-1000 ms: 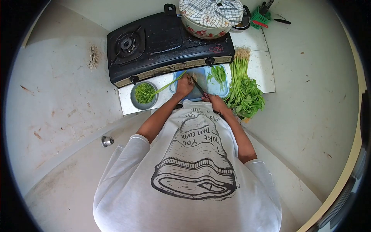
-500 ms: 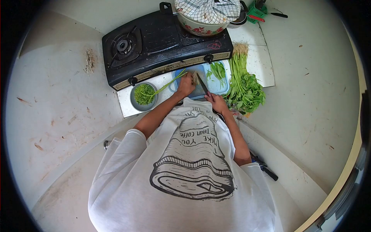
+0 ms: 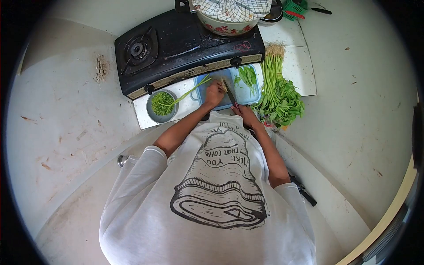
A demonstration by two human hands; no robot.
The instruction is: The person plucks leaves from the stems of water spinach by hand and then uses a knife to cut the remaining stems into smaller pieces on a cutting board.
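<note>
My left hand (image 3: 215,93) is closed over the blue cutting board (image 3: 251,100), fingers around a small beige, root-like piece (image 3: 224,85) whose exact kind I cannot make out. My right hand (image 3: 248,116) grips a knife (image 3: 231,96) by its dark reddish handle at the board's near edge. The blade points away from me and lies against or right beside the beige piece. Several green leaves (image 3: 248,76) rest on the board's right part. Long green stalks (image 3: 194,89) reach from a grey bowl (image 3: 150,115) to the board, close to my left hand.
Chopped greens (image 3: 161,102) fill the bowl on the left. A large bunch of leafy greens with roots (image 3: 278,88) lies right of the board. Behind stands a black two-burner stove (image 3: 181,44), bearing a cloth-covered pot (image 3: 227,29). A green basket (image 3: 295,8) sits at the back right.
The view has shifted slightly. My left hand has turned a little around the beige piece, and the knife blade has come closer to it. Both hands stay over the board.
</note>
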